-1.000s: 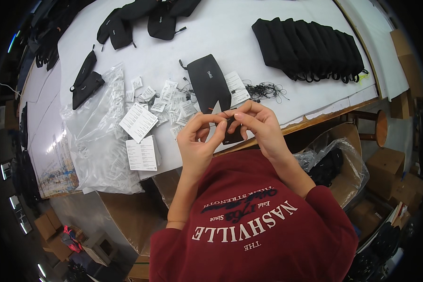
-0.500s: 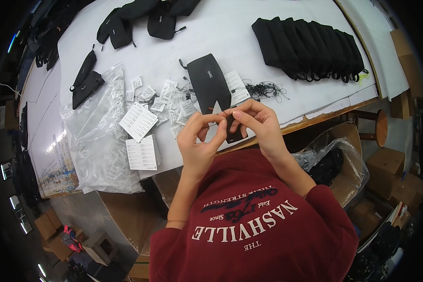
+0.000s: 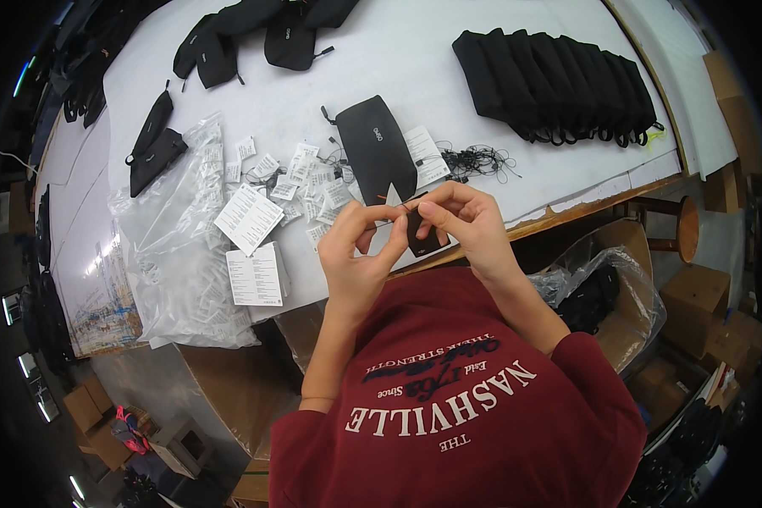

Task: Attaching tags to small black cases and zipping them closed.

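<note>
My left hand (image 3: 357, 247) and my right hand (image 3: 470, 222) meet at the table's near edge, fingertips pinched close together on a thin dark cord (image 3: 411, 201). Below the right fingers hangs a small black tag (image 3: 420, 240), partly covered by them. Just beyond my hands a black zippered pouch (image 3: 376, 144) lies flat, a white pointed piece showing at its near end. A printed white card (image 3: 427, 154) sticks out from under the pouch's right side. Right of it is a tangle of black cords (image 3: 478, 162).
Left of the hands lie small white packets (image 3: 311, 182), a clear plastic bag (image 3: 173, 254) full of them, and stacked printed cards (image 3: 256, 276). A row of black pouches (image 3: 559, 85) stands at far right, more pouches (image 3: 291, 42) at the back. A wooden stool (image 3: 684, 227) is beside the table.
The fingertips of both hands have shifted slightly, and the cord between them shows more plainly. The pouch and the things around it look the same.
</note>
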The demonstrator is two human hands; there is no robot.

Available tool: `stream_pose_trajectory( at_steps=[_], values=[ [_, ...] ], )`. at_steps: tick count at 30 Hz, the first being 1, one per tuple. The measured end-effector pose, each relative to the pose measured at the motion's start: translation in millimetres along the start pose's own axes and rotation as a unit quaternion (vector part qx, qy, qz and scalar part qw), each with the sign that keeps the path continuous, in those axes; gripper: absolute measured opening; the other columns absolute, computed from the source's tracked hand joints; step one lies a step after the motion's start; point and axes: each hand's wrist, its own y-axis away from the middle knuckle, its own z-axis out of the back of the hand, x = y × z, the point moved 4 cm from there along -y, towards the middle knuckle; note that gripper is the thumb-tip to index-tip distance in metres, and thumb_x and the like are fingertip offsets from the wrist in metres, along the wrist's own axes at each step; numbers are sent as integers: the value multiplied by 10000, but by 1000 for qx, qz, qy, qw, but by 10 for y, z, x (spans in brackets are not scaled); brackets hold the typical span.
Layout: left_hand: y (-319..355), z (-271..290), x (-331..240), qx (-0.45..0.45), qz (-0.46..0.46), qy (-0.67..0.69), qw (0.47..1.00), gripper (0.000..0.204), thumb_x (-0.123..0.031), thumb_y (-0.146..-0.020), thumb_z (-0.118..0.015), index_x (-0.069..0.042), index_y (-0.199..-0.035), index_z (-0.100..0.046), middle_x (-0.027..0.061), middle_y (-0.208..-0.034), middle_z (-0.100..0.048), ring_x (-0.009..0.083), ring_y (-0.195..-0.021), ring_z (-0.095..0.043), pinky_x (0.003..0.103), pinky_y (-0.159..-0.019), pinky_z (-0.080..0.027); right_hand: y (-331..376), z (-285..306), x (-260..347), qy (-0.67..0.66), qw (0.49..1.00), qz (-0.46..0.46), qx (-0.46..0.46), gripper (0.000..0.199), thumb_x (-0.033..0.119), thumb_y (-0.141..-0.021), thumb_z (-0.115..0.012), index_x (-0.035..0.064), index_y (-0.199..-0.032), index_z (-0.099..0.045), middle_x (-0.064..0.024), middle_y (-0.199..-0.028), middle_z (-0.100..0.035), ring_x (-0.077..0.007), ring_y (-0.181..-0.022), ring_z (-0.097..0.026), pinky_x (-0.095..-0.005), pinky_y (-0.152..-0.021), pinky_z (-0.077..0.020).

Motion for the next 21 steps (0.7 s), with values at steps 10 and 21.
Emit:
stream_pose_trajectory(
  at_steps=[10,21],
  values=[
    [19,-51,-19,-18,-41,-47,998,108,-5,-737,-718,-42,-807,-644,1,-629,-450,74,-500,-327,235,-451,-252,57,-84,-28,80,990,71,-87,96,116,-864,-679,22,-867,-664,-4,-791,-668,-26,-635,-538,-183,-577,-407],
    [168,-192,-28,82,-115,-66,988,113,-14,-716,-724,-37,-795,-646,36,-658,-502,145,-547,-451,271,-502,-354,-446,-29,222,422,879,220,-19,197,211,-822,-675,31,-891,-630,-43,-899,-609,-175,-885,-553,-303,-800,-419]
  ],
)
